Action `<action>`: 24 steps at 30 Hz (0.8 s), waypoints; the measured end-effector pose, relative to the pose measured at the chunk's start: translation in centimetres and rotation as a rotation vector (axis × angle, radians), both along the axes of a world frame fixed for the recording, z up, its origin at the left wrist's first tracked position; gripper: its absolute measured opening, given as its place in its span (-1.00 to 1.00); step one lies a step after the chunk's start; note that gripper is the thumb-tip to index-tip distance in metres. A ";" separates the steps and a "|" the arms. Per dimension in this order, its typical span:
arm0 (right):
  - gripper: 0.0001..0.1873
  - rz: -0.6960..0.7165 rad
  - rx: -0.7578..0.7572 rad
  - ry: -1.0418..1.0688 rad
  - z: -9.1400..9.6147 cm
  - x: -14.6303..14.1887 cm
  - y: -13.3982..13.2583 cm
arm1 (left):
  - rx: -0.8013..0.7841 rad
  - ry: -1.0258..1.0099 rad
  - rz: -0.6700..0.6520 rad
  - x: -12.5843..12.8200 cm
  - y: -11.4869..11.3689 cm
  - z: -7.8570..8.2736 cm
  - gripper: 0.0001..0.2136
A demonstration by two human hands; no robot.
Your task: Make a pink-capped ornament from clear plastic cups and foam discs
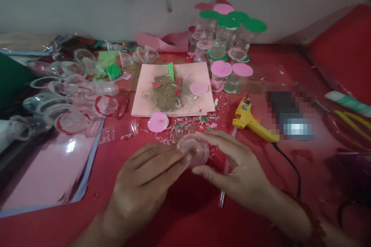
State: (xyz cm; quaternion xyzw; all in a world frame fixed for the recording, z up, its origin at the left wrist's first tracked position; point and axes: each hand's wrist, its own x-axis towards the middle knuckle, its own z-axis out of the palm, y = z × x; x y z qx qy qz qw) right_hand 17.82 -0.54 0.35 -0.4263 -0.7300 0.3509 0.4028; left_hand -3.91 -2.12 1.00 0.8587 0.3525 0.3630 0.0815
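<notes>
A clear plastic cup [203, 157] stands over the near part of the red table, with a small brown spot near its middle. My right hand [237, 170] curves around its right side, thumb near and fingers far. At the cup's left, my left hand [150, 177] has its fingers and thumb drawn together, the tips at the cup's middle. Whether those fingertips also pinch something small cannot be made out. Just beyond the hands is a round pink paper disc [158, 122]. Behind it, brown sand [165, 94] and paper scraps lie on pink paper sheets [142, 100].
Cups topped with paper discs [227, 21] are stacked at the back. Loose clear cups [72, 85] crowd the left, near a pink paper stack [49, 170]. To the right lie a yellow glue gun [255, 123] with a cord, a blurred-out device [290, 115] and yellow-handled scissors [352, 123].
</notes>
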 end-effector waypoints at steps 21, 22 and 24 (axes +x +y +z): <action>-0.57 -0.319 -0.191 0.326 -0.5 2.5 2.0 | -0.422 -0.607 0.411 -1.0 1.8 -0.4 -0.72; -0.56 -0.312 -0.193 0.315 -0.6 2.5 2.0 | -0.458 -0.597 0.336 -0.8 2.0 -0.4 -0.63; -0.55 -0.292 -0.193 0.287 -0.8 2.4 2.1 | -0.544 -0.515 0.223 -0.5 2.1 -0.4 -0.35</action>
